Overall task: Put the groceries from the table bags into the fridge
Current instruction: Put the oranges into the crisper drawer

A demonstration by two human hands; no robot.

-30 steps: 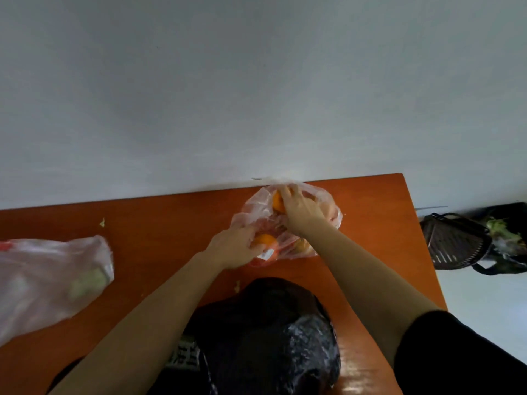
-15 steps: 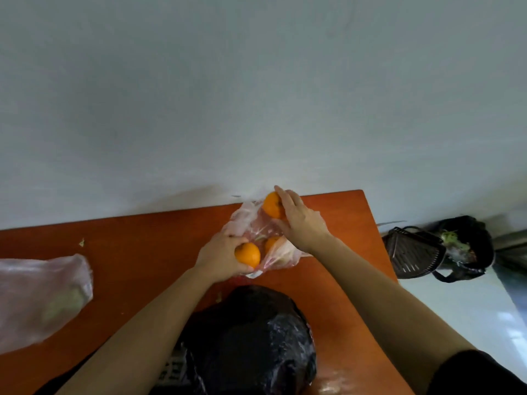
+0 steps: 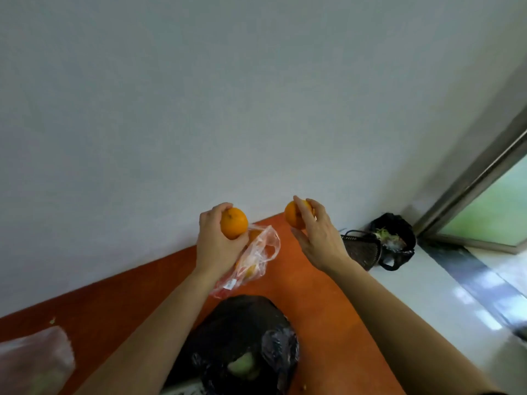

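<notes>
Oranges (image 3: 233,223) (image 3: 295,216) sit clasped in left grip (image 3: 216,246), right grip (image 3: 316,240); clear bag (image 3: 261,252), black bag (image 3: 242,329) below.

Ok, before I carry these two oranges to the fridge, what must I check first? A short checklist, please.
1. Left hand grip on left orange: ok, fingers curl round it.
2. Right hand grip on right orange: ok.
3. Both oranges out of the clear bag: ok.
4. Clear bag emptied: not ok, orange fruit shows inside.
5. Fridge open, path free: cannot tell, not in view.
</notes>
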